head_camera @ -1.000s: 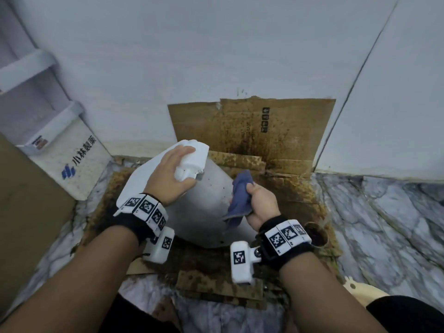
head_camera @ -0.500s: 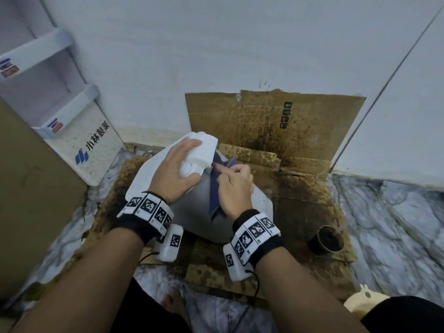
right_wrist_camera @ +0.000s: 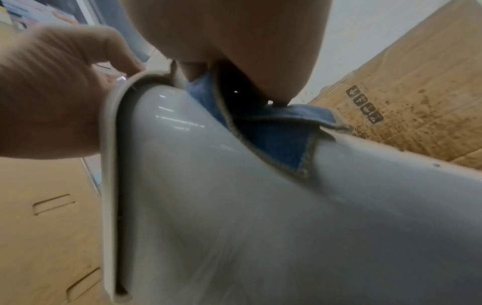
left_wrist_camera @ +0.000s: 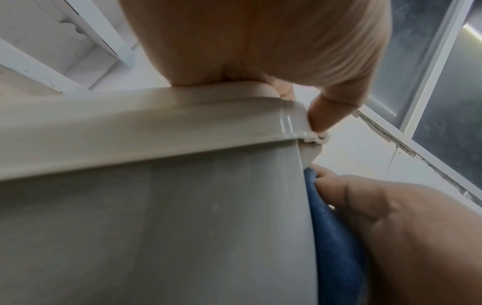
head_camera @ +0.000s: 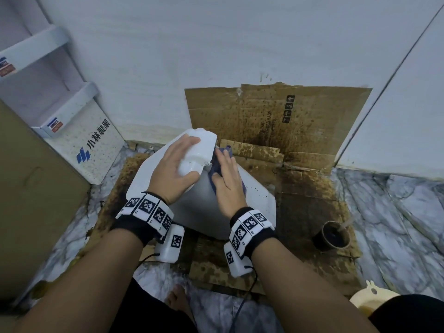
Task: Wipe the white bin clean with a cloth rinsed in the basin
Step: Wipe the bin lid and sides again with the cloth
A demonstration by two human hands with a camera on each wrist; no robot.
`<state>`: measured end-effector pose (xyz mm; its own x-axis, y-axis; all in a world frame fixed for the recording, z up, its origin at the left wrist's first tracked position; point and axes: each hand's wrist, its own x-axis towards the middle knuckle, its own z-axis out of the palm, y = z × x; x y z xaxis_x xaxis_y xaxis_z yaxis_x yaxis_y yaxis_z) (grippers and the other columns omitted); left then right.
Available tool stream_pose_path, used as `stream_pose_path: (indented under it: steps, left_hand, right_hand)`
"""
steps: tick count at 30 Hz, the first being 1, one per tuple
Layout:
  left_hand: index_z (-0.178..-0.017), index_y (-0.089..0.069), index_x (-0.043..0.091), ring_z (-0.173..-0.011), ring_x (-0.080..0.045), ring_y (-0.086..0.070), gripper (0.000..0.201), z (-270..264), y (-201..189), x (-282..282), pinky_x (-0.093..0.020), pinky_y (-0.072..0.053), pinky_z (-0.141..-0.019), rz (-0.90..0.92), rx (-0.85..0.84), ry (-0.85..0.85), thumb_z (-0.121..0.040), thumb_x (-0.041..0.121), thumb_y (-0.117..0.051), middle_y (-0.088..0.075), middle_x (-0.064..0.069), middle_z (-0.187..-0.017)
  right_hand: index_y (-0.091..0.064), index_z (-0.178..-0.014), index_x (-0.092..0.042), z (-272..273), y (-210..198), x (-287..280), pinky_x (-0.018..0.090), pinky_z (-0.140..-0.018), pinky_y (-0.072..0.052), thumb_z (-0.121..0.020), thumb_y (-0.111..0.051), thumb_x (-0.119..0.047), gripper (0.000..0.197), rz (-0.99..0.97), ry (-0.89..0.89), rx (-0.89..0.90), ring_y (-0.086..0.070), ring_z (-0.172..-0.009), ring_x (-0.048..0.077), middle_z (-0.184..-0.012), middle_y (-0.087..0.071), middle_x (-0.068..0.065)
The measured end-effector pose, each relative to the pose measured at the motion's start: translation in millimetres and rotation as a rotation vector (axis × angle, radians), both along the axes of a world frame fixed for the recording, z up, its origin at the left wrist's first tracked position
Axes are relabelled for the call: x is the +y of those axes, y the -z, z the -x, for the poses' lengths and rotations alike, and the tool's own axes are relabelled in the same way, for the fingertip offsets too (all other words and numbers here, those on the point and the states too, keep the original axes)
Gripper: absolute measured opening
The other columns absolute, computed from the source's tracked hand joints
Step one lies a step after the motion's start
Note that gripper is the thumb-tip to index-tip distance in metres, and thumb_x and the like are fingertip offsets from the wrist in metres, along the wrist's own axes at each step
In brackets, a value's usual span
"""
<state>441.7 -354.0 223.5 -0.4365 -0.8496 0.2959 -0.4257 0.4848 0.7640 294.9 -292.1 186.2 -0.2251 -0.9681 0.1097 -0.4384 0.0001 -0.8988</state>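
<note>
The white bin (head_camera: 254, 200) lies tipped on stained cardboard (head_camera: 300, 188) on the floor, between both forearms. The left hand (head_camera: 173, 171) grips the bin's top edge, fingers curled over the white lid part and thumb against it. The right hand (head_camera: 228, 181) lies flat on the bin's side just beside the left, fingers straight, pressing a blue cloth (head_camera: 215, 168) against the surface; the cloth shows only at its edges. Printing on the upright cardboard reads "BASE" with handling symbols; the rest is too stained to read. A white stand (head_camera: 96, 145) at left carries a blue logo and four East Asian characters. At lower right a cream object (head_camera: 371, 300), possibly the basin, is cut off by the frame. A dark cup (head_camera: 332, 236) stands on the cardboard, well apart from the bin.
</note>
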Motion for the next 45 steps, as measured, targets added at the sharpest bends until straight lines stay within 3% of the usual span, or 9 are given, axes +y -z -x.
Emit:
stream_pose_path:
  steps: [3,10,15,22,31,36,39,43,45]
  left_hand:
    - [-0.134,-0.042,0.045,-0.14,-0.006,-0.031,0.068,-2.5,3.5,-4.7,-0.027,-0.03,-0.106,-0.002,-0.01,-0.011,-0.066,0.039,-0.05,-0.037,0.012,-0.149]
    - [-0.138,-0.042,0.038,-0.139,-0.007,-0.032,0.069,-5.9,2.2,-6.1,-0.029,-0.029,-0.108,0.02,-0.044,-0.037,-0.07,0.04,-0.051,-0.036,0.01,-0.151]
    - [-0.136,-0.04,0.045,-0.138,-0.008,-0.034,0.061,-11.9,6.8,-9.1,-0.041,-0.032,-0.114,0.002,-0.017,-0.067,-0.077,0.043,-0.056,-0.036,0.012,-0.151]
    - [-0.127,-0.041,0.054,-0.125,-0.011,-0.046,0.058,-14.2,6.6,-8.2,-0.04,-0.042,-0.104,-0.019,0.042,-0.15,-0.078,0.029,-0.059,-0.044,0.013,-0.14]
    - [-0.13,-0.045,0.04,-0.117,-0.027,-0.052,0.055,-20.3,9.7,-19.9,-0.042,-0.046,-0.094,-0.094,0.065,-0.165,-0.076,0.036,-0.056,-0.05,-0.001,-0.135]
    - [-0.129,-0.046,0.041,-0.107,-0.015,-0.051,0.054,-15.9,10.9,-17.3,-0.038,-0.046,-0.09,-0.088,0.086,-0.153,-0.076,0.035,-0.056,-0.05,0.001,-0.134]
    - [-0.128,-0.045,0.048,-0.108,-0.021,-0.054,0.054,-12.8,11.4,-16.4,-0.038,-0.046,-0.088,-0.085,0.071,-0.148,-0.076,0.036,-0.057,-0.05,0.002,-0.136]
    - [-0.127,-0.043,0.052,-0.117,-0.022,-0.052,0.055,-10.7,10.4,-13.8,-0.03,-0.045,-0.089,-0.052,0.061,-0.138,-0.077,0.035,-0.057,-0.049,0.006,-0.136]
    - [-0.129,-0.043,0.052,-0.116,-0.014,-0.051,0.056,-11.2,9.3,-10.2,-0.021,-0.042,-0.088,-0.031,0.058,-0.146,-0.076,0.036,-0.057,-0.047,0.012,-0.136]
  right_hand:
    - [-0.011,-0.148,-0.048,0.5,5.3,-5.8,0.035,-0.118,0.003,-0.096,-0.023,-0.038,0.054,-0.032,-0.026,0.092,0.011,-0.148,0.009,-0.162,0.0,-0.013]
    - [-0.014,-0.147,-0.051,20.3,36.5,-5.3,0.039,-0.12,0.0,-0.1,-0.02,-0.053,0.047,-0.108,0.081,0.157,0.006,-0.148,0.012,-0.161,-0.004,-0.014]
    - [-0.015,-0.147,-0.051,40.5,63.3,3.5,0.042,-0.12,-0.002,-0.1,-0.02,-0.054,0.047,-0.198,0.17,0.147,0.003,-0.149,0.015,-0.161,-0.006,-0.013]
    - [-0.018,-0.148,-0.047,71.8,93.8,4.2,0.042,-0.12,0.0,-0.099,-0.021,-0.056,0.05,-0.319,0.245,0.116,0.001,-0.149,0.018,-0.161,-0.009,-0.011]
    - [-0.023,-0.149,-0.043,102.4,112.1,-5.7,0.041,-0.12,-0.001,-0.099,-0.021,-0.055,0.051,-0.459,0.318,0.033,-0.002,-0.149,0.02,-0.161,-0.012,-0.007]
    - [-0.033,-0.149,-0.025,120.2,119.1,-0.3,0.039,-0.117,-0.02,-0.104,-0.024,-0.039,0.048,-0.465,0.39,-0.069,-0.025,-0.144,0.027,-0.158,-0.026,0.005]
    - [-0.041,-0.145,-0.026,123.1,120.7,16.4,0.036,-0.107,-0.034,-0.103,-0.034,-0.033,0.043,-0.514,0.508,-0.175,-0.046,-0.13,0.032,-0.146,-0.047,0.006]
    - [-0.049,-0.14,-0.014,136.1,121.7,34.8,0.033,-0.103,-0.039,-0.101,-0.041,-0.022,0.04,-0.636,0.615,-0.385,-0.051,-0.125,0.032,-0.139,-0.054,0.012]
    - [-0.041,-0.143,-0.01,148.8,118.2,34.6,0.034,-0.099,-0.042,-0.101,-0.04,-0.018,0.043,-0.679,0.637,-0.417,-0.052,-0.125,0.029,-0.138,-0.054,0.014]
